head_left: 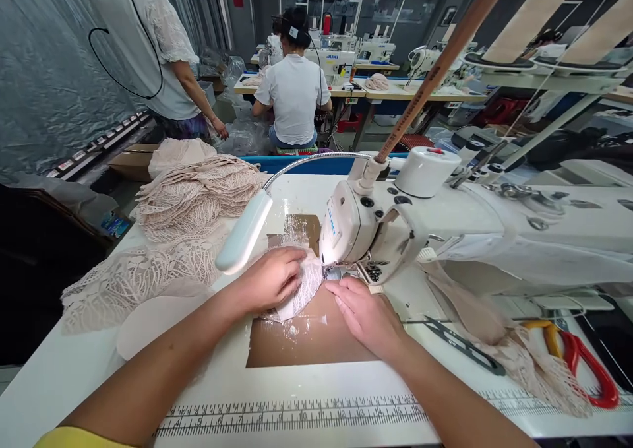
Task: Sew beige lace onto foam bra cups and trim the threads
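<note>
A pale pink lace fabric piece point(307, 288) lies under the head of a white sewing machine point(349, 224), by the needle. My left hand point(271, 278) rests on its left part, fingers curled and gripping the cloth. On the other side, my right hand point(363, 313) has its fingers pressed together at the lace edge close to the needle; the fingertips' hold is partly hidden. Beneath both hands is a brown board point(306, 346) covered with shiny clear tape. A lamp point(244, 233) on a bendable metal arm hangs just left of the machine head.
Stacked lace pieces point(198, 191) and spread lace point(148, 276) lie on the left of the table. On the right are a dark flat tool point(465, 346), red-handled scissors point(588, 372) and more lace cloth point(539, 369). A ruler strip point(297, 416) runs along the front. Two people are beyond.
</note>
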Action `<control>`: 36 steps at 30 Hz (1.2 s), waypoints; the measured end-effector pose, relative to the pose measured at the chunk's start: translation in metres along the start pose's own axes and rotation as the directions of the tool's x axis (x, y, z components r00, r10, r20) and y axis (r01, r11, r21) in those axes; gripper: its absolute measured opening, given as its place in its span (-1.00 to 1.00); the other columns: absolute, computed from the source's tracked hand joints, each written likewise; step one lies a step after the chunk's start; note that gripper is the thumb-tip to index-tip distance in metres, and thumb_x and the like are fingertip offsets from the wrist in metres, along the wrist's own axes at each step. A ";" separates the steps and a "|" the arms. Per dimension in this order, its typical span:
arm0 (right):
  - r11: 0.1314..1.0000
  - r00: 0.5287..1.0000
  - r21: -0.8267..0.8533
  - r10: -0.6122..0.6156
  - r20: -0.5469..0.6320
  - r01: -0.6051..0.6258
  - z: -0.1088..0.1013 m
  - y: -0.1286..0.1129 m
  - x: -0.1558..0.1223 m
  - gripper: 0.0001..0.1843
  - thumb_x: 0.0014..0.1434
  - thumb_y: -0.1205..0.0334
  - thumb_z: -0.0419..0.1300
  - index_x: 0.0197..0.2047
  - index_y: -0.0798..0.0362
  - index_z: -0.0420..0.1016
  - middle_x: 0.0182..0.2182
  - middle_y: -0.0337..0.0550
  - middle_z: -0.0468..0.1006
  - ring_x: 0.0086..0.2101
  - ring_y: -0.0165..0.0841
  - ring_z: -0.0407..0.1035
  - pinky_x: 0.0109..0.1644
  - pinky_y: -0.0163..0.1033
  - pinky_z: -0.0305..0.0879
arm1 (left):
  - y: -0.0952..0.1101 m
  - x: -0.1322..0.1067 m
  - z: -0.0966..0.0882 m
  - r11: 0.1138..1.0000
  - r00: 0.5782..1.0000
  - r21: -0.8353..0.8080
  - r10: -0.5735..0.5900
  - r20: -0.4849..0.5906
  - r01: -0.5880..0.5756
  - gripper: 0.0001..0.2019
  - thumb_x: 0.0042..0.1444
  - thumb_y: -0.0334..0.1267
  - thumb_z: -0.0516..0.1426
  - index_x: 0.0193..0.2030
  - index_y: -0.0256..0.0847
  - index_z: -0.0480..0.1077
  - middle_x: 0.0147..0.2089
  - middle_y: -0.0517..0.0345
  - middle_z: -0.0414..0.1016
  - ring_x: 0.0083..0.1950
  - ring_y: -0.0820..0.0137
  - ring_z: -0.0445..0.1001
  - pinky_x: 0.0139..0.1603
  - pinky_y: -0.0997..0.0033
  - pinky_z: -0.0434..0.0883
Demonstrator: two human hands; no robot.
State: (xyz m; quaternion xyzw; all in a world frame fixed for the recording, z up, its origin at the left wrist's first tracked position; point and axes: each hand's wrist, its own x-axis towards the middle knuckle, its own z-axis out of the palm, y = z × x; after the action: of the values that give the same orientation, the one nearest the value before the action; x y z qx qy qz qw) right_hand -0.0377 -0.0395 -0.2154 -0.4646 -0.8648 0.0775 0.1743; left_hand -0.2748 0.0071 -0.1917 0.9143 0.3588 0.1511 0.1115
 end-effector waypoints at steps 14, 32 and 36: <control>0.998 0.999 -0.048 0.041 0.015 -0.041 0.001 0.000 -0.001 -0.56 0.21 0.41 -0.03 0.06 -0.10 0.46 -0.33 -0.17 0.53 -0.43 -0.37 0.36 -0.40 -0.32 0.23 | -0.014 0.006 0.010 0.998 0.998 0.034 0.053 -0.019 -0.053 -0.64 0.09 -0.46 0.04 0.03 -0.20 0.40 0.18 -0.04 0.39 0.24 0.10 0.28 0.19 -0.03 0.28; 1.000 1.000 0.027 -0.006 -0.025 0.007 -0.001 0.000 -0.003 -0.61 0.26 0.34 -0.06 0.04 -0.04 0.47 -0.34 -0.13 0.53 -0.41 -0.36 0.37 -0.36 -0.30 0.26 | 0.014 -0.003 -0.009 0.988 0.982 0.150 0.013 0.187 -0.041 -0.73 0.25 -0.12 0.01 -0.27 -0.25 0.42 -0.28 0.02 0.42 -0.23 0.25 0.38 -0.25 0.30 0.32; 0.997 0.997 0.029 -0.069 -0.034 0.070 -0.001 -0.003 -0.005 -0.66 0.28 0.36 -0.05 -0.02 -0.02 0.49 -0.36 -0.14 0.49 -0.41 -0.37 0.35 -0.36 -0.31 0.23 | 0.025 -0.009 -0.007 0.997 0.977 0.078 -0.007 0.211 -0.010 -0.72 0.25 -0.10 0.01 -0.24 -0.26 0.41 -0.24 0.03 0.41 -0.24 0.28 0.37 -0.25 0.31 0.32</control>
State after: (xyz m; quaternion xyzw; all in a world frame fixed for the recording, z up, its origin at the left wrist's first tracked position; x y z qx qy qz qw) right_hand -0.0369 -0.0449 -0.2143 -0.4330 -0.8760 0.0765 0.1982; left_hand -0.2677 -0.0163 -0.1795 0.9291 0.3499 0.0389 0.1130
